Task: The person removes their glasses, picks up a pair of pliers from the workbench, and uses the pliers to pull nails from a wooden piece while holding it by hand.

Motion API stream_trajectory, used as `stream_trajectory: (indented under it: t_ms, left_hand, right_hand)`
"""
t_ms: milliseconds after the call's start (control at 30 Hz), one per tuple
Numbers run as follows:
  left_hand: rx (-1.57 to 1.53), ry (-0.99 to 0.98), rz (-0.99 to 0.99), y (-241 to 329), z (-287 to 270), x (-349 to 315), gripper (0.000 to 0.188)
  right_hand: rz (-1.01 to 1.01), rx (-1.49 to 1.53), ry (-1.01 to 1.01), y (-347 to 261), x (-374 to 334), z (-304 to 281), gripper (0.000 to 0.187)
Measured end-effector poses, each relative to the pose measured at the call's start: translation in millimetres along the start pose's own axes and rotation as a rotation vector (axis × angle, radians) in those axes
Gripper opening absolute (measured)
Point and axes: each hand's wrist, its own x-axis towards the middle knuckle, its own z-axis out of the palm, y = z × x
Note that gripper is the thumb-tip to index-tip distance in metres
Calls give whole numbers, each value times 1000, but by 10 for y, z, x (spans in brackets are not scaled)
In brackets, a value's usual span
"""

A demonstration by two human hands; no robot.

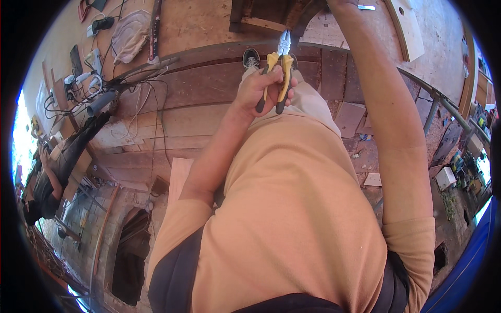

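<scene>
Combination pliers (284,47) with yellow and black handles are in my left hand (261,91), whose fingers are closed around them. The handles stand somewhat apart, and the bright metal jaws point away from me. Just beyond the jaw tip is a dark wooden piece (263,24) with a hollow inside, lying on the worktable (203,21). My right arm stretches forward to the upper edge of the view. Only the back part of my right hand (343,3) shows there, beside the dark wooden piece; its fingers are cut off from sight.
On the table's left lie a crumpled cloth (130,37), a long dark-handled tool (154,34) and tangled cables (86,86). A pale board (406,31) lies to the right. Another person (57,161) is at the far left. Wood scraps (348,117) litter the floor.
</scene>
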Motion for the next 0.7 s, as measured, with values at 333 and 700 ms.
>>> stream_trajectory:
  t_ms: [333, 700]
  left_hand:
    - [524, 232, 35, -36, -1, 18, 31]
    - [952, 396, 149, -137, 6, 72, 24]
  right_hand:
    - [-22, 1, 22, 31, 18, 30, 53]
    - [-83, 101, 9, 57, 4, 18, 47]
